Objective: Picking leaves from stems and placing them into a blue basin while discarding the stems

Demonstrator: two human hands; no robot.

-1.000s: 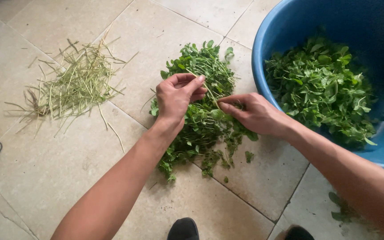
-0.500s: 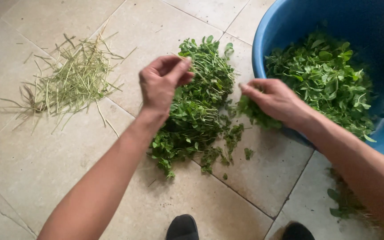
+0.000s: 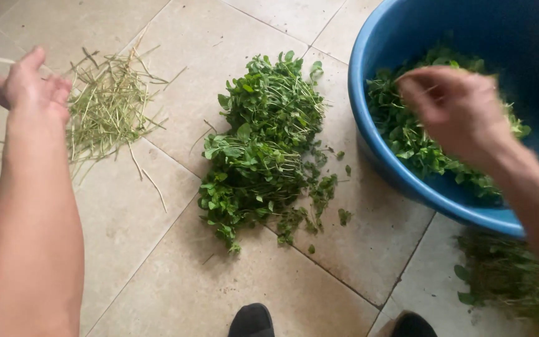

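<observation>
Left hand: we are holding our left hand (image 3: pixel 31 87) out at the far left, above the tiled floor (image 3: pixel 157 274) and just beside the heap of bare stems (image 3: pixel 110 106); the fingers are loosely curled with the thumb raised. A thin pale stalk (image 3: pixel 4 61) is poking out past the hand on its far-left side, but we cannot tell whether the fingers are pinching it.
Right hand: we are holding our right hand (image 3: pixel 453 109) over the blue basin (image 3: pixel 400 181) at the far right, fingers drawn together and pointing left. It is blurred, so we cannot tell whether it is gripping any leaves.
Stem heap: the dry, yellow-green stems are lying scattered on the tiles at the far left, well apart from the basin.
Leafy pile: the bunch of green herbs (image 3: pixel 263 150) is lying on the floor in the middle, between our two hands, with neither hand touching it. A few loose bits are lying around its near-right edge.
Basin contents: picked green leaves (image 3: pixel 407 134) are sitting inside the basin, under our right hand.
Near right: more greens (image 3: pixel 500 281) are lying on the tiles beside the basin's near side.
Near edge: two dark shoe tips (image 3: pixel 252 321) are showing at the bottom of the view.
</observation>
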